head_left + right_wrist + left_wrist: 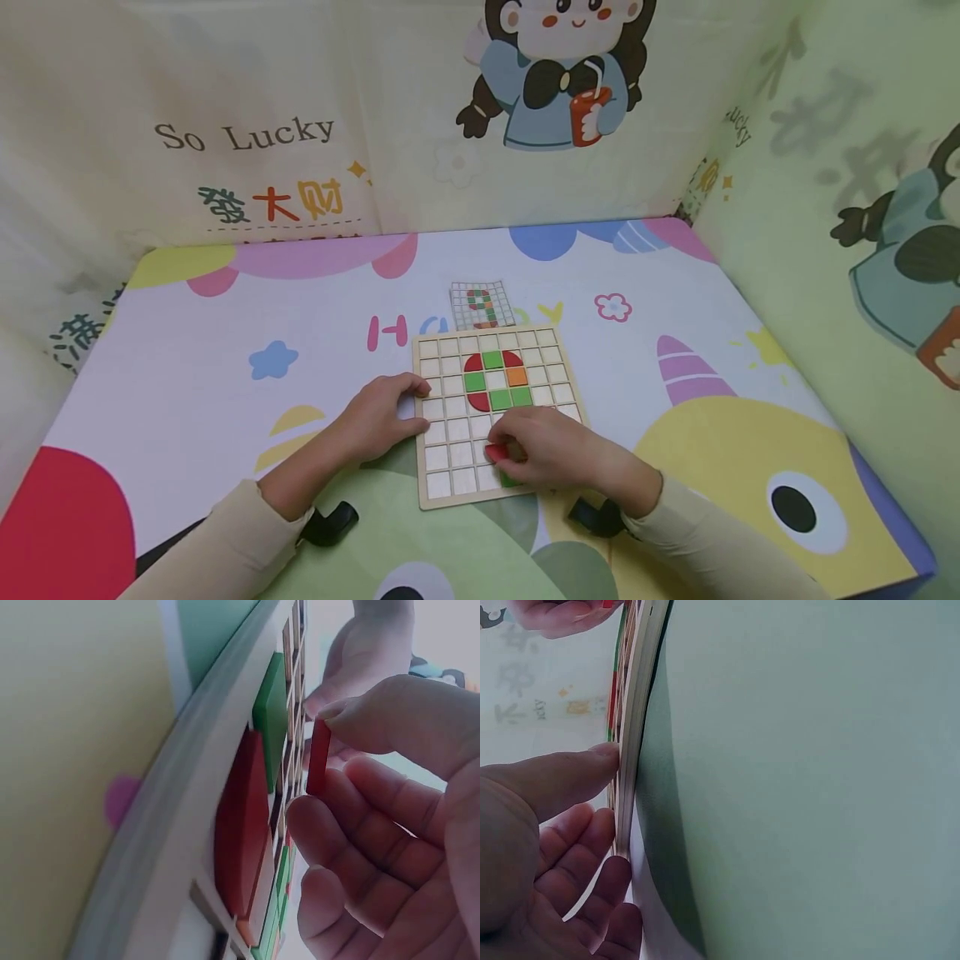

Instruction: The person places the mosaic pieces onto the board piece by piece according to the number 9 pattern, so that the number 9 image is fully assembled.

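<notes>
A square wooden grid board [441,503] lies on the table, its cells mostly white. Red, green and orange pieces form a ring in its upper middle, including an orange square [517,377]. My right hand [551,448] pinches a small red piece [319,757] between thumb and fingertips, just over the board's lower part. Below it sits a green piece [507,480], and a thick red piece [244,825] shows near the rim in the right wrist view. My left hand [382,417] touches the board's left edge with thumb and fingers spread apart.
Behind the board lies a small pattern card [482,305] with a coloured figure on a grid. The table [187,358] has a printed cartoon cover. Printed curtains [405,108] hang at the back and the right side.
</notes>
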`<state>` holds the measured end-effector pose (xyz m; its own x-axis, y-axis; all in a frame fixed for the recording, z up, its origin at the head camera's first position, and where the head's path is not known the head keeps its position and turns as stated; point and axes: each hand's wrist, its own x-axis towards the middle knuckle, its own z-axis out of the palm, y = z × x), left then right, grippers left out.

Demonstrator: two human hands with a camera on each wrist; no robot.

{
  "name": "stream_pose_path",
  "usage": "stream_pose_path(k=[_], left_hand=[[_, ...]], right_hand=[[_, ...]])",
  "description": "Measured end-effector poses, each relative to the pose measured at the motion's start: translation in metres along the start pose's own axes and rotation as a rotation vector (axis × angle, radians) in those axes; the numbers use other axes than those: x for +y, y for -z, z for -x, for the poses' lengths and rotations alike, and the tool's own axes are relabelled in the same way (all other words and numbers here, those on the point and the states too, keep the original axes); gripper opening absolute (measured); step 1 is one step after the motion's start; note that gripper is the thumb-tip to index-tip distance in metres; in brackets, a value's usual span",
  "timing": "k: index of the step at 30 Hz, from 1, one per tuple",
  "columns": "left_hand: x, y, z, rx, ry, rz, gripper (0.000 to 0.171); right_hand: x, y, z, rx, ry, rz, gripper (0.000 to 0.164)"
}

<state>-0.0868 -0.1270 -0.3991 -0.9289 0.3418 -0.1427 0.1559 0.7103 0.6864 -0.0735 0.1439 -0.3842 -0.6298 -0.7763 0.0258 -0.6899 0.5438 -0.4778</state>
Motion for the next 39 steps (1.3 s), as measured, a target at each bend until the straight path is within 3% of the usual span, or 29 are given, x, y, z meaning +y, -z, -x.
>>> stream_pose_path(k=[13,30,39], left_hand=[[-0.001,0.0,0.001,0.002,0.002,-0.002,0.038],[0.001,0.002,0.0,0.001,-0.005,-0.001,0.038],[0.001,-0.001,0.001,0.006,-0.005,-0.012,0.038]], right_hand=[[-0.004,-0.009,-0.001,-0.01,0.056,0.105,0.012],[-0.011,-0.01,-0.002,-0.026,0.084,0.138,0.012],[-0.016,-0.01,0.0,-0.062,0.053,0.142,0.011]])
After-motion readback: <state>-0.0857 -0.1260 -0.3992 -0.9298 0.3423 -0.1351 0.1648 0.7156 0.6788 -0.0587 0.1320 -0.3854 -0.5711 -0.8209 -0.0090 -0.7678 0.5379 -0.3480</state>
